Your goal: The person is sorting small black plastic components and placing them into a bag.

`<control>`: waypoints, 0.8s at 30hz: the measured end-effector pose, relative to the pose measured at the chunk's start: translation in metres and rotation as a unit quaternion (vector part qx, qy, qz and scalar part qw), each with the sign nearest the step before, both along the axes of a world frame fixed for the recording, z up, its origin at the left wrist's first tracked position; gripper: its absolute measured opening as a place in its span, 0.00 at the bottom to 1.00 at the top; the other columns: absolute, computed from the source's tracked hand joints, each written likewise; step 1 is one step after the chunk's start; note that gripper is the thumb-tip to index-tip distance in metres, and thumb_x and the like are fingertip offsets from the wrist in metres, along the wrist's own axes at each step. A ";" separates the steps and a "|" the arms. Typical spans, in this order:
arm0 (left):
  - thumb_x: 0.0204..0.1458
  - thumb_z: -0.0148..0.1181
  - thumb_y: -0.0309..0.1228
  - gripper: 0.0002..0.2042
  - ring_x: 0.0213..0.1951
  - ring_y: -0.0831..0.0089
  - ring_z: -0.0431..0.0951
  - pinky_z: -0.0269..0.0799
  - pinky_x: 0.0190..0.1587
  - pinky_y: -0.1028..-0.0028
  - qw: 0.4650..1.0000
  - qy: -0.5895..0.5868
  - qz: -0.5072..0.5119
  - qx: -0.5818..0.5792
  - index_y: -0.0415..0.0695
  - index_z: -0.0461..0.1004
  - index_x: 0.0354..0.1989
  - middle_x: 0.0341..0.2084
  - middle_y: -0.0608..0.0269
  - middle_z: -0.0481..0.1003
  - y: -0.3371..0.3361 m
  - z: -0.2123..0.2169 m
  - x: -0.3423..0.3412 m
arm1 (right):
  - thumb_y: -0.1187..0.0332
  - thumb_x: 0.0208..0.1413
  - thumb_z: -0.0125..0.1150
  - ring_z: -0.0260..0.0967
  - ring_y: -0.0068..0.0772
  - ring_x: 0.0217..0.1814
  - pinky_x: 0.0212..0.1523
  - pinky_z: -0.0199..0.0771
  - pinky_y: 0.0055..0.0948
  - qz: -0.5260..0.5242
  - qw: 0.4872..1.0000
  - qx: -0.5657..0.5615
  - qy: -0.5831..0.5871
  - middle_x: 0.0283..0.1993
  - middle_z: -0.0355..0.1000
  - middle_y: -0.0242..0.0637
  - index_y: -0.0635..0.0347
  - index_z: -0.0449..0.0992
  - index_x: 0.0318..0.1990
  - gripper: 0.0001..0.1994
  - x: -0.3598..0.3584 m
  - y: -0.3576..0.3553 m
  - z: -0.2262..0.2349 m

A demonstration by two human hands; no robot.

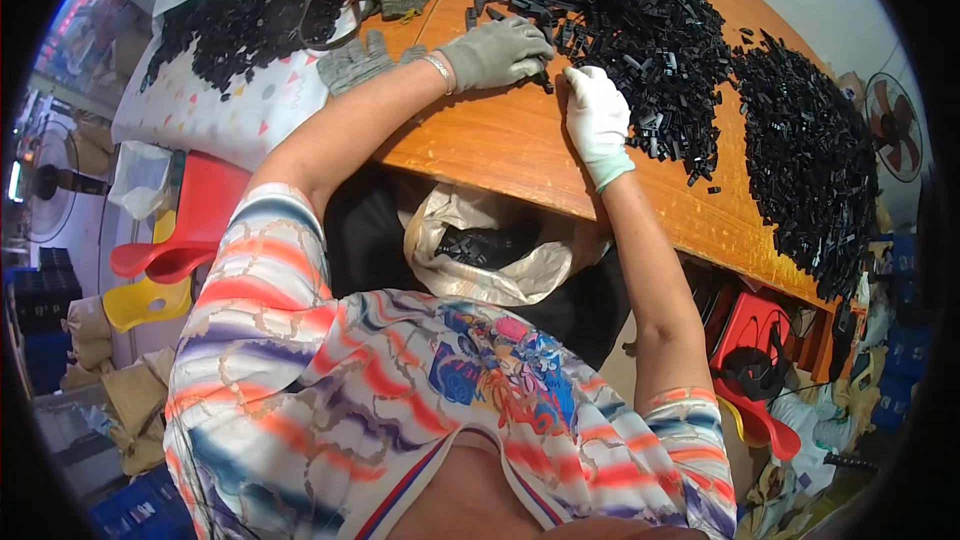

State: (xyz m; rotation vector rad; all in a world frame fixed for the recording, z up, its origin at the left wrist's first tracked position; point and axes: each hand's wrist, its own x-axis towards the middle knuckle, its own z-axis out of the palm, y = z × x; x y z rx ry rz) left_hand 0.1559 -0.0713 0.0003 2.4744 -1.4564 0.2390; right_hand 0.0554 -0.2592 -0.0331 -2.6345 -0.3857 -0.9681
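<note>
My left hand point(497, 52), in a grey glove, rests over the wooden table with its fingers bent together. Small black plastic parts point(543, 79) show at its fingertips. Close beside it, my right hand point(598, 120) wears a white glove and is closed, thumb and fingers pressed together. Whatever lies inside the right hand is hidden. Just beyond both hands spreads a large heap of black plastic parts point(640, 30). Below the table edge, an open whitish sack point(430, 240) at my lap holds more black pieces.
On the wooden table point(480, 145), another heap of black parts point(805, 160) lies at the right. Loose grey gloves point(355, 65) and a pile of small black pieces point(235, 35) on a patterned sheet are to the left. Red chairs point(195, 220) and fans point(890, 125) stand around.
</note>
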 end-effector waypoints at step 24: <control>0.55 0.56 0.36 0.12 0.46 0.57 0.74 0.70 0.49 0.60 0.944 0.105 0.291 -0.118 0.46 0.74 0.45 0.42 0.55 0.75 0.029 -0.007 -0.082 | 0.69 0.53 0.62 0.75 0.40 0.41 0.42 0.75 0.32 -0.005 0.993 0.116 0.004 0.40 0.75 0.36 0.49 0.77 0.42 0.08 -0.006 0.001 0.014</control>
